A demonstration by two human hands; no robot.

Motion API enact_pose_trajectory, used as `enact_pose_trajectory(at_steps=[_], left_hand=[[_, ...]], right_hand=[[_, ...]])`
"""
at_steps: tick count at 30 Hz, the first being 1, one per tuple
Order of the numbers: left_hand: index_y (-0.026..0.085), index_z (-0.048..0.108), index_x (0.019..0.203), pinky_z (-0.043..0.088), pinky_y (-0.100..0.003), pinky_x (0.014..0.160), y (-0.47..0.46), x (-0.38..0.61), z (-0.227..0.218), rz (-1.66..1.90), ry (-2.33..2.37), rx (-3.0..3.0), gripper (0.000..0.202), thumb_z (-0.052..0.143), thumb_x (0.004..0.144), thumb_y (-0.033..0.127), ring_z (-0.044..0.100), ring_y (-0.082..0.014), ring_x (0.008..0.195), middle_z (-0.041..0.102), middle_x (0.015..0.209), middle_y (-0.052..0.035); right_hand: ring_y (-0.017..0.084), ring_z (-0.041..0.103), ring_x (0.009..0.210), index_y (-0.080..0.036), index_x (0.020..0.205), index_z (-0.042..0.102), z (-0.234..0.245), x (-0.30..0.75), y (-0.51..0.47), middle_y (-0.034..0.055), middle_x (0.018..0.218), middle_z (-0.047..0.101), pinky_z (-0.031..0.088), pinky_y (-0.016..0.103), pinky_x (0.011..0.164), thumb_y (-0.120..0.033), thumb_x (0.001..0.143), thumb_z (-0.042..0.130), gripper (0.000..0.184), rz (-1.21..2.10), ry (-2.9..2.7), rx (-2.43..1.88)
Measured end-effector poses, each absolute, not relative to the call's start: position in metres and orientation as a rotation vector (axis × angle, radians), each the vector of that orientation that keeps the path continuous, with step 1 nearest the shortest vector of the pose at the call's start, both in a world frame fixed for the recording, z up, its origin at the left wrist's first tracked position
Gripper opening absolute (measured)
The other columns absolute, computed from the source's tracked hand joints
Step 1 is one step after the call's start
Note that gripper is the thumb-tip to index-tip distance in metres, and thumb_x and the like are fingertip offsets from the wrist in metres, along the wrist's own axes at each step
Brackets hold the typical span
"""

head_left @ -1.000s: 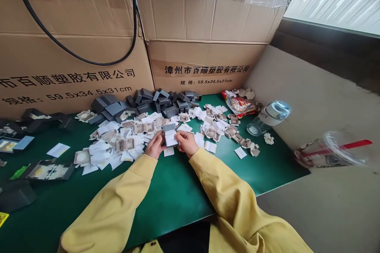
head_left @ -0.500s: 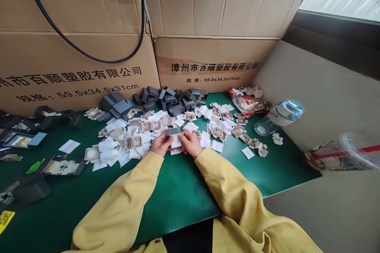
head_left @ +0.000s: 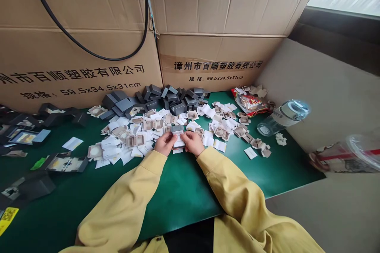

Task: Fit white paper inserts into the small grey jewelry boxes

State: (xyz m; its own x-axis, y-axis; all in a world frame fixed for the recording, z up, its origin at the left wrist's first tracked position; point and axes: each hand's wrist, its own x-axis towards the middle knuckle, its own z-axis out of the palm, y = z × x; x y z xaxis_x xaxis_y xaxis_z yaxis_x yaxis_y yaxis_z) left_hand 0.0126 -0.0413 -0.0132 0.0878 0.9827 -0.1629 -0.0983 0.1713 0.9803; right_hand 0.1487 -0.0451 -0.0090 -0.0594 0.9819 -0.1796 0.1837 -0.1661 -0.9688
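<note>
Between my two hands is a small dark grey box with a white paper piece at its near side. My left hand is closed on the left side of the box, thumb on top. On the right edge, my right hand pinches the box and the white piece. Folded white papers and small grey-brown cardboard inserts lie heaped just beyond and to the left of my hands. Behind them is a pile of dark grey boxes.
Large cardboard cartons wall off the back of the green table. At right are a red snack bag, a clear bottle and a plastic cup. Opened dark boxes lie at left. A black cable hangs above.
The small box has tilted in my hands, so its dark part looks shorter and more of the white shows. Both hands stay on it. The whole view has shifted slightly.
</note>
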Motion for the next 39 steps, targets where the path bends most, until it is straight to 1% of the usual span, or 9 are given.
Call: enact_pose_trajectory(at_steps=[3, 5, 7, 16, 21, 26, 32, 36, 39], left_hand=[[0.015, 0.06, 0.099, 0.052, -0.033, 0.069, -0.04, 0.014, -0.014, 1.22, 1.135, 1.131, 0.047, 0.07, 0.062, 0.041, 0.061, -0.0252, 0.088, 0.065, 0.095, -0.0098], [0.015, 0.06, 0.099, 0.047, -0.034, 0.084, -0.04, 0.015, -0.014, 1.334, 1.127, 1.195, 0.045, 0.071, 0.063, 0.04, 0.059, -0.0249, 0.097, 0.064, 0.102, -0.0107], [0.015, 0.061, 0.097, 0.044, -0.034, 0.089, -0.04, 0.015, -0.015, 1.387, 1.145, 1.217, 0.043, 0.07, 0.063, 0.04, 0.059, -0.0246, 0.099, 0.063, 0.104, -0.0109], [0.017, 0.063, 0.09, 0.048, -0.033, 0.076, -0.039, 0.008, -0.027, 1.339, 1.376, 1.247, 0.036, 0.071, 0.063, 0.04, 0.064, -0.0233, 0.078, 0.068, 0.079, -0.0071], [0.017, 0.064, 0.089, 0.046, -0.031, 0.069, -0.038, 0.01, -0.028, 1.367, 1.426, 1.303, 0.036, 0.07, 0.064, 0.041, 0.061, -0.0212, 0.071, 0.066, 0.077, -0.0068], [0.015, 0.064, 0.092, 0.047, -0.031, 0.07, -0.036, 0.01, -0.029, 1.359, 1.319, 1.248, 0.04, 0.069, 0.063, 0.043, 0.061, -0.0217, 0.075, 0.065, 0.081, -0.0083], [0.014, 0.065, 0.089, 0.048, -0.033, 0.073, -0.033, 0.006, -0.029, 1.271, 1.26, 1.24, 0.042, 0.071, 0.061, 0.044, 0.062, -0.0229, 0.076, 0.067, 0.08, -0.0085], [0.013, 0.064, 0.09, 0.049, -0.034, 0.076, -0.031, 0.006, -0.027, 1.242, 1.22, 1.248, 0.045, 0.071, 0.06, 0.046, 0.063, -0.0238, 0.079, 0.067, 0.083, -0.0096], [0.013, 0.062, 0.094, 0.049, -0.035, 0.08, -0.032, 0.008, -0.027, 1.232, 1.167, 1.248, 0.048, 0.068, 0.062, 0.048, 0.062, -0.0246, 0.086, 0.067, 0.091, -0.0106]], right_hand=[[0.007, 0.041, 0.027, -0.02, 0.058, 0.044, -0.006, 0.148, -0.046, -0.0069, 0.037, 0.046, 0.029, 0.018, 0.031, -0.04, 0.079, 0.047, 0.029, 1.334, -1.312, -1.481], [0.007, 0.041, 0.027, -0.019, 0.057, 0.045, -0.003, 0.148, -0.048, -0.0057, 0.038, 0.049, 0.028, 0.018, 0.03, -0.039, 0.078, 0.049, 0.029, 1.35, -1.338, -1.499], [0.007, 0.042, 0.027, -0.019, 0.058, 0.046, -0.001, 0.148, -0.049, -0.0052, 0.039, 0.05, 0.027, 0.017, 0.028, -0.04, 0.077, 0.05, 0.029, 1.367, -1.359, -1.514], [0.007, 0.047, 0.03, -0.018, 0.057, 0.046, 0.002, 0.145, -0.05, -0.0046, 0.038, 0.049, 0.03, 0.015, 0.028, -0.038, 0.077, 0.054, 0.03, 1.39, -1.436, -1.539], [0.007, 0.045, 0.029, -0.018, 0.058, 0.046, 0.003, 0.147, -0.049, -0.0045, 0.039, 0.051, 0.03, 0.015, 0.029, -0.04, 0.077, 0.054, 0.03, 1.392, -1.423, -1.52], [0.006, 0.039, 0.026, -0.019, 0.061, 0.048, -0.001, 0.148, -0.048, -0.0069, 0.034, 0.045, 0.028, 0.017, 0.029, -0.047, 0.078, 0.051, 0.032, 1.363, -1.407, -1.494], [0.008, 0.043, 0.031, -0.021, 0.075, 0.051, -0.002, 0.146, -0.052, -0.0069, 0.047, 0.049, 0.029, 0.019, 0.03, -0.048, 0.075, 0.052, 0.027, 1.273, -1.403, -1.44], [0.007, 0.04, 0.038, -0.02, 0.065, 0.049, -0.004, 0.144, -0.053, -0.0063, 0.048, 0.043, 0.029, 0.02, 0.038, -0.045, 0.077, 0.049, 0.028, 1.136, -1.456, -1.434], [0.007, 0.038, 0.049, -0.019, 0.06, 0.044, -0.006, 0.144, -0.052, -0.0059, 0.052, 0.04, 0.03, 0.019, 0.047, -0.041, 0.077, 0.049, 0.028, 1.004, -1.446, -1.43]])
